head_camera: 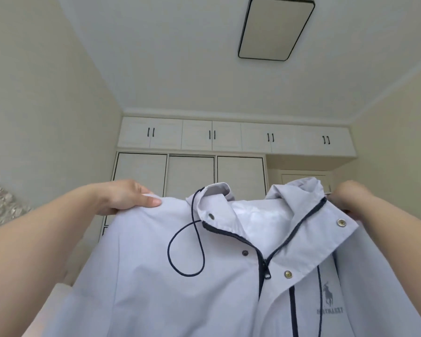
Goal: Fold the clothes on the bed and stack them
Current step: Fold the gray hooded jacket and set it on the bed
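Two hands (129, 198) (348, 198) gripping pale jacket (156, 276), horse logo (328, 296)

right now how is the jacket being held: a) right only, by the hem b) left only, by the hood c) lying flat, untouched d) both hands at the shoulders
d: the left hand and right hand each pinch a shoulder of the pale jacket, holding it up.

Only a pale, whitish strip of what may be the bed (58, 291) is seen at lower left; nothing can be made out lying on it.
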